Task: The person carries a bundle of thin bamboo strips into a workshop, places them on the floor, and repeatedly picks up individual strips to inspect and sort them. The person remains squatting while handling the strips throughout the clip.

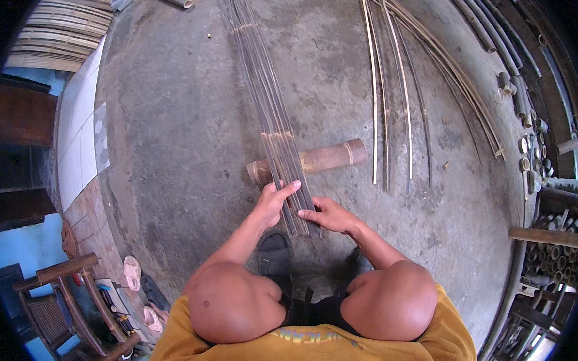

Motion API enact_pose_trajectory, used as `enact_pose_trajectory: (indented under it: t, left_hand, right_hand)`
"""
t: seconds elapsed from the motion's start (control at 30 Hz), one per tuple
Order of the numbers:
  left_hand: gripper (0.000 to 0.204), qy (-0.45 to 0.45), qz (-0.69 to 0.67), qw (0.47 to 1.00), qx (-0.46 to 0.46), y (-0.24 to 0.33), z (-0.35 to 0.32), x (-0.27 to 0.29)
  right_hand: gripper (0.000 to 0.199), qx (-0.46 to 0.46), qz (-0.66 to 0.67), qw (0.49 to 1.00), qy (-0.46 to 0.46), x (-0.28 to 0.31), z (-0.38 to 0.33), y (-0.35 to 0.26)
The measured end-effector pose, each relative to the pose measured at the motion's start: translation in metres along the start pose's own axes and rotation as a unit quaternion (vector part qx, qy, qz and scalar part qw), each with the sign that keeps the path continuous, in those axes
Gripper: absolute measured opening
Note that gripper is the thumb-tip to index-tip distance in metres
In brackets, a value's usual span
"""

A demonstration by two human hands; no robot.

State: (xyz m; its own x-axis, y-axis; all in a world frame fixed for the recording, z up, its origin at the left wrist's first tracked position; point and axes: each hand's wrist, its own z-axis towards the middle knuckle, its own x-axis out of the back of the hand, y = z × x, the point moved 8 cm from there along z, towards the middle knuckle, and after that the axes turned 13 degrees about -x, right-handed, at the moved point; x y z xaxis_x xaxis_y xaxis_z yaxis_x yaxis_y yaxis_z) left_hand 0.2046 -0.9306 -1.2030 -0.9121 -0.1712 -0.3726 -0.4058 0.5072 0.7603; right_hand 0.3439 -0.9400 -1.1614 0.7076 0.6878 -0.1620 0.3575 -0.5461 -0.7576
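A bundle of long, dark bamboo strips (263, 104) stretches from just in front of my knees toward the far edge of the view. My left hand (277, 201) grips its left side, thumb lying across the top. On the right side, close to the near ends, my right hand (328, 216) holds the strips with its thumb on top and its fingers mostly hidden. Just beyond my hands the strips cross over a thick brown bamboo section (335, 157), which lies crosswise on the concrete floor (185, 175).
Several loose bamboo strips (407, 102) lie at the right. Cut bamboo poles (559, 263) are stacked along the right wall. Bundled slats (61, 34) stand at the far left; a bamboo chair (77, 300) and pink shoes (132, 273) are at the near left.
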Motion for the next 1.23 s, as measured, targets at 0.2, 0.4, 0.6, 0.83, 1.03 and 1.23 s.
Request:
enact_pose_trajectory:
  t: [0.2,0.4,0.6,0.83,1.03,1.23]
  left_hand:
    - [0.026,0.004,0.003,1.000,0.028,0.008,-0.007,-0.008]
    - [0.023,0.006,0.006,1.000,0.007,0.011,-0.007,-0.007]
    - [0.021,-0.003,0.009,1.000,0.001,0.012,-0.006,-0.008]
    - [0.022,-0.004,-0.013,1.000,-0.003,0.014,-0.009,-0.011]
    - [0.025,0.007,0.006,1.000,-0.004,0.013,-0.010,-0.010]
    - [0.025,0.012,-0.001,1.000,-0.005,0.000,-0.004,-0.005]
  right_hand:
    - [0.035,-0.108,0.154,0.981,-0.038,0.010,-0.003,0.029]
    - [0.030,-0.091,0.100,0.989,-0.059,0.010,-0.001,0.026]
    - [0.028,-0.103,0.095,0.989,-0.050,0.015,0.000,0.029]
    - [0.030,-0.082,0.130,0.988,-0.030,0.022,0.004,0.024]
    - [0.031,-0.071,0.100,0.992,-0.005,0.023,0.001,0.016]
    - [0.030,0.094,0.031,0.916,0.389,0.083,-0.033,0.002]
